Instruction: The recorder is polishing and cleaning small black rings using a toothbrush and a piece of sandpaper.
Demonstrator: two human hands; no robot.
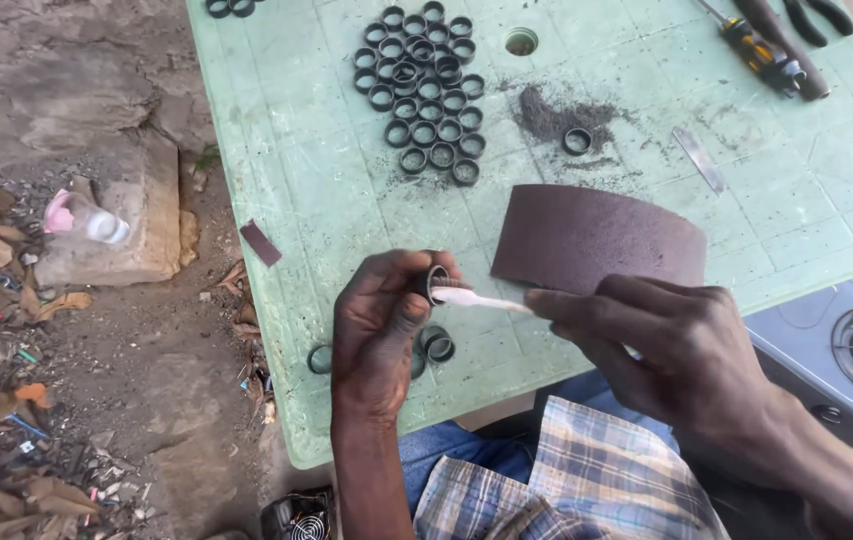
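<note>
My one view comes from the camera on my head, tilted steeply down and a little forward over my lap. It sits close: my left hand [379, 325] and right hand [682, 350] fill the lower middle of the frame, forearms running off the bottom edge. The pale green counter [347, 200] spreads from the centre to the top and right edges, its near edge crossing the lower part of the frame. The left third looks past the counter's edge onto the littered dirt ground [97, 380]. My checked cloth [587, 480] shows at the bottom.
</note>
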